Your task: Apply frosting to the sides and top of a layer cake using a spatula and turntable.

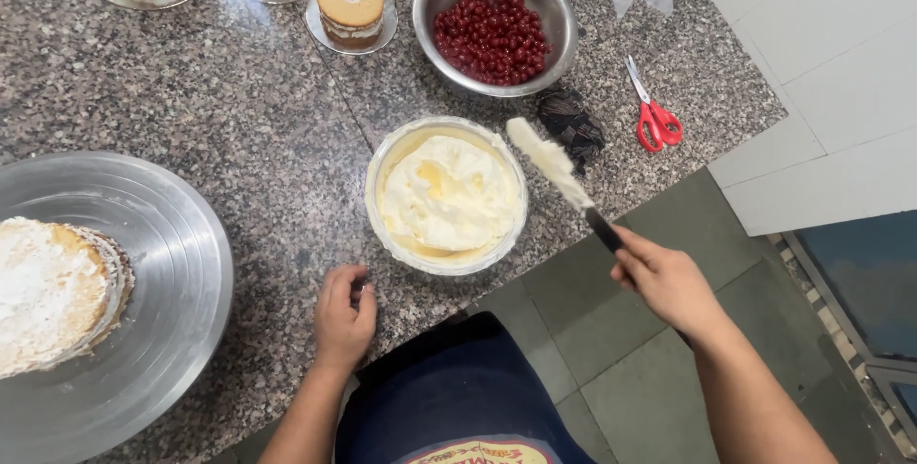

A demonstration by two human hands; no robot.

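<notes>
Right hand (669, 282) is closed around the dark handle of a palette knife (559, 172), whose long blade, coated with white cream, points toward eleven o'clock and hangs just past the rim of the cream bowl (446, 196) at the bowl's two o'clock side. Left hand (344, 316) lies on the granite counter (239, 101) at the bowl's seven o'clock, fingers curled loosely under, gripping nothing and not touching the bowl.

By the look of it the step in hand is loading the blade with cream. The layered sponge on the big steel turntable (181, 263), well off at nine o'clock, shows only a pale, rough top (its sides are bare). A next move would call for a level blade across the counter so the cream does not drop, and a steadying hand at the turntable.

At twelve o'clock sits a steel bowl of red cherries (492, 34); red-handled scissors (654, 115) lie at two o'clock, and small layered cakes (351, 5) stand toward eleven.
</notes>
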